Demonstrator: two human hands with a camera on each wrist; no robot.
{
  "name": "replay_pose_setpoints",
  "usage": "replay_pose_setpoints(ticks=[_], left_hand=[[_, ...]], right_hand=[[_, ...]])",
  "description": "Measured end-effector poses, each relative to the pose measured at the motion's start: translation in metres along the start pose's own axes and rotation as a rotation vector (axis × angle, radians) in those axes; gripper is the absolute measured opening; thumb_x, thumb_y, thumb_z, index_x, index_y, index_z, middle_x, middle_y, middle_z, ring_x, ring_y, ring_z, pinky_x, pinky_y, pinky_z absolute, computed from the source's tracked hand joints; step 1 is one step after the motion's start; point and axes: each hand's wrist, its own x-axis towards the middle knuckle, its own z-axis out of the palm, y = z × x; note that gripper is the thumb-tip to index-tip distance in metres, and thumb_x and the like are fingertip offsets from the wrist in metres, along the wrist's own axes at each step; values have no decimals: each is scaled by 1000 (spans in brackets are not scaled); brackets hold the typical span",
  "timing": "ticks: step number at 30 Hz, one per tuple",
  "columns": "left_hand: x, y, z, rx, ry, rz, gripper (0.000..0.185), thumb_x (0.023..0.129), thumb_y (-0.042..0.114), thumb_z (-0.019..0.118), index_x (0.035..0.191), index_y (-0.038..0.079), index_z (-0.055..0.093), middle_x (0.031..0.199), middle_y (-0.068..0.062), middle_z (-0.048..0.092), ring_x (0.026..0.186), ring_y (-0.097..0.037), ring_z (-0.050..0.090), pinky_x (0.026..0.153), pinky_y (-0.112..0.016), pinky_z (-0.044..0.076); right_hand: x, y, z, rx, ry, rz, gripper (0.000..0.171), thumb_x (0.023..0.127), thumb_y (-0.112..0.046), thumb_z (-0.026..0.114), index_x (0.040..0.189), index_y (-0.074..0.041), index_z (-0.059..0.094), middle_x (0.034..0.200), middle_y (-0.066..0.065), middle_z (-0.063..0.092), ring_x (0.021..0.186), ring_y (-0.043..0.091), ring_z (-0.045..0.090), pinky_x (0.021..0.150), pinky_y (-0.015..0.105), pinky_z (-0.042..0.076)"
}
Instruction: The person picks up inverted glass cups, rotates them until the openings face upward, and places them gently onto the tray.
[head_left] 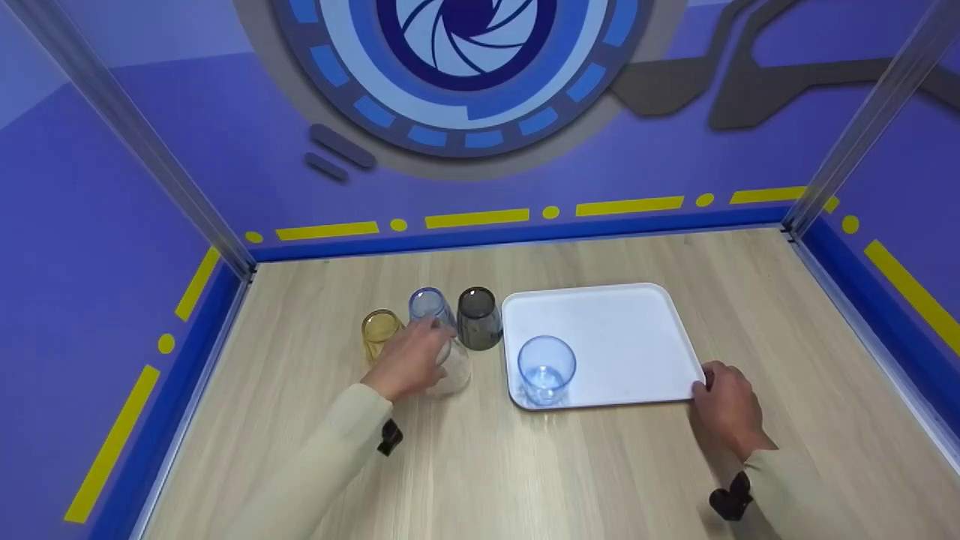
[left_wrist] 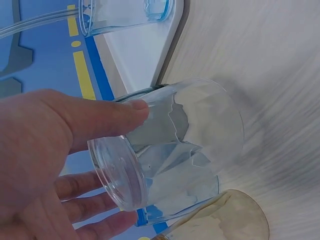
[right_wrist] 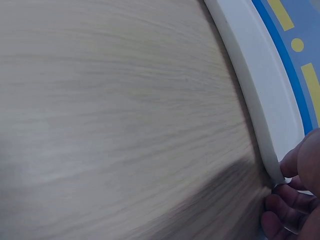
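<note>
Head view: the left hand (head_left: 409, 361) covers the base of a clear glass (head_left: 454, 377) and part of an amber glass (head_left: 380, 328); it also overlaps the lower part of a blue glass (head_left: 428, 302). Both sleeves run out of the frame at the bottom. The surface (head_left: 480, 472) is pale wood grain, enclosed by purple-blue panels (head_left: 465, 195) with yellow dashes and metal posts (head_left: 161, 161) at the corners. The clear glass is left of a white tray (head_left: 622, 337), mouth down, its long axis roughly upright. The amber, blue and dark grey glass (head_left: 480, 322) are inverted as well. A light blue tumbler (head_left: 547, 367) stands mouth up in the tray's near left corner. The tray's long axis runs left to right, and the right hand (head_left: 727, 401) is at its near right corner.

Left wrist view: the tumbler and tray are cut off at the top, the amber glass at the bottom; the transparent walls overlap and are hard to separate. The thumb and curled fingers grasp the clear glass near its base, the wide rim pointing away from the palm toward the surface.

Right wrist view: the hand is cropped at the right edge, the tray at the top. Thumb above and fingers below pinch the tray's corner.
</note>
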Motion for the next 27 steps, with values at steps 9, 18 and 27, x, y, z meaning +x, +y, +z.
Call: replay_pose_setpoints(ticks=[9, 18, 27], left_hand=[[-2, 3, -1, -14, 26, -14, 52, 78, 13, 79, 127, 14, 62, 129, -11, 56, 118, -28, 56, 98, -46, 49], [-5, 0, 0, -49, 79, 9, 52, 77, 14, 80, 127, 12, 62, 131, -13, 55, 120, -29, 54, 100, -47, 48], [-9, -1, 1, -89, 99, 13, 53, 78, 17, 80, 128, 14, 61, 135, -14, 54, 124, -30, 53, 101, -48, 47]], right_hand=[[0, 3, -2, 9, -7, -35, 36, 93, -10, 51, 121, 13, 52, 96, 22, 55, 85, 30, 52, 68, 42, 43], [0, 2, -2, 15, -10, -23, 36, 93, -10, 52, 121, 13, 52, 97, 22, 55, 85, 31, 53, 68, 43, 44], [0, 3, 0, 24, -14, -8, 36, 93, -10, 52, 122, 12, 52, 99, 22, 55, 87, 31, 54, 70, 44, 45]])
